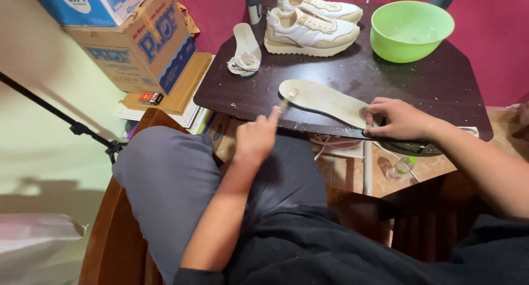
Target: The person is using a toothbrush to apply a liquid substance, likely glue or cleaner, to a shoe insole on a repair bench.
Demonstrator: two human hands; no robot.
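Note:
A cream shoe insole (pixel 322 100) lies flat near the front edge of a dark wooden table (pixel 419 87). My right hand (pixel 398 118) presses down on the insole's heel end and holds it still. My left hand (pixel 257 137) grips a small brush (pixel 287 99), index finger stretched along the handle, with the bristles touching the insole's toe end. A pair of white and beige sneakers (pixel 308 27) stands at the back of the table. A second insole (pixel 246 44) with a bundle of white laces (pixel 243 63) on it lies at the table's left side.
A green plastic bowl (pixel 410 29) sits at the back right of the table. Cardboard boxes (pixel 140 37) are stacked on books to the left. A black stand pole (pixel 55 111) crosses the left side. A small clear bottle (pixel 401 168) lies on the floor under the table.

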